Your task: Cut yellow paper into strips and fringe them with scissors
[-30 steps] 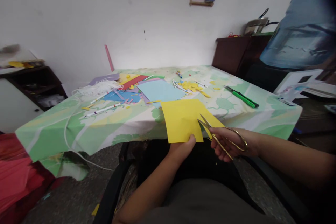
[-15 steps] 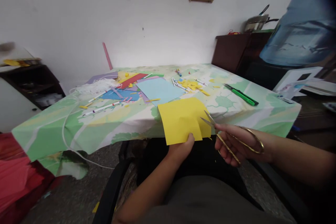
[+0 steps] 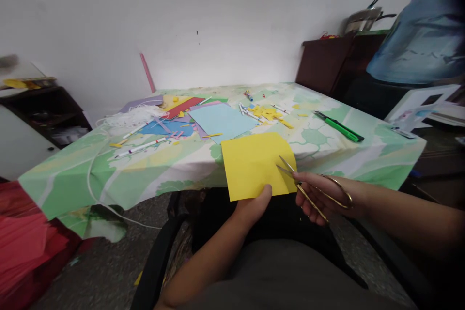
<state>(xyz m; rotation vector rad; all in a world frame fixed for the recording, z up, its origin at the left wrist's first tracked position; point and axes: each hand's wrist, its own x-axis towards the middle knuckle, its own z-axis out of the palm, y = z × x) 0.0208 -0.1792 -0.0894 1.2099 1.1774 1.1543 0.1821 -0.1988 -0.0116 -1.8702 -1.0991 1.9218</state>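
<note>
the left hand (image 3: 254, 206) pinches the near edge of the yellow paper (image 3: 250, 164), thumb on top; the sheet is held up at the front edge of the bench (image 3: 316, 139). the right hand (image 3: 317, 196) grips the scissors (image 3: 286, 171), blades parted over the paper's right side. a green cutter (image 3: 341, 129) lies on the bench, farther right.

Surface (image 3: 192, 164), cloth-covered; bore paper (image 3: 223, 122), string (image 3: 131, 117), markers (image 3: 144, 147), yellow scraps (image 3: 265, 112) and, towards the right, a cutter (image 3: 341, 129).
</note>
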